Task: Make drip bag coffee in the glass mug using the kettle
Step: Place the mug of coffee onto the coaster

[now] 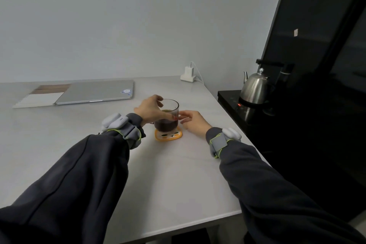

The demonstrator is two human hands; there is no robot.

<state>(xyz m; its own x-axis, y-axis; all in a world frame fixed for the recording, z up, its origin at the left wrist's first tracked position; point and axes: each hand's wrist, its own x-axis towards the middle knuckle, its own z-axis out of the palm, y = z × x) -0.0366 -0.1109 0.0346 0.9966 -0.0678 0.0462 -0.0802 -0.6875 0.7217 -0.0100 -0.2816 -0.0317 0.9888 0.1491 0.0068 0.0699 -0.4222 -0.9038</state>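
glass mug (167, 117): standing upright on the coaster, holding dark coffee.
coaster (168, 136): orange, lying flat on the table (178, 174) under the mug.
left hand (151, 110): gripping the mug from its left, fingers curling round wall and rim.
right hand (193, 120): resting just right of the mug, fingers relaxed, tips reaching its wall; contact unclear.
kettle (254, 88): steel, sitting on a black base (229, 97) right of the table, a red light glowing below it.
laptop (95, 92): closed, lying at the table's far side, touching a notebook (39, 98).
charger (188, 74): white, sitting at the far edge against the wall.
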